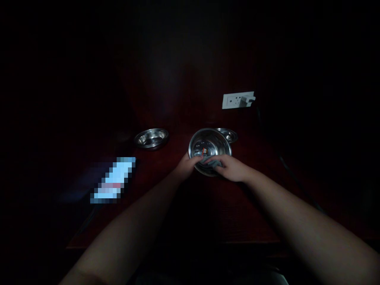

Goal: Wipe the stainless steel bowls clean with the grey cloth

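Observation:
In dim light a steel bowl (210,147) is tilted toward me over a dark reddish table (237,213). My left hand (187,166) grips its near-left rim, fingers curled. My right hand (230,167) is closed on a grey cloth (209,161) pressed against the bowl's near rim. A small orange-and-white spot shows inside the bowl; what it is I cannot make out.
A second steel bowl (151,138) sits on the table to the left. A third bowl (229,135) peeks out behind the held one. A lit, blurred-out phone screen (114,180) lies at the left. A white power strip (238,100) with a plug lies farther back.

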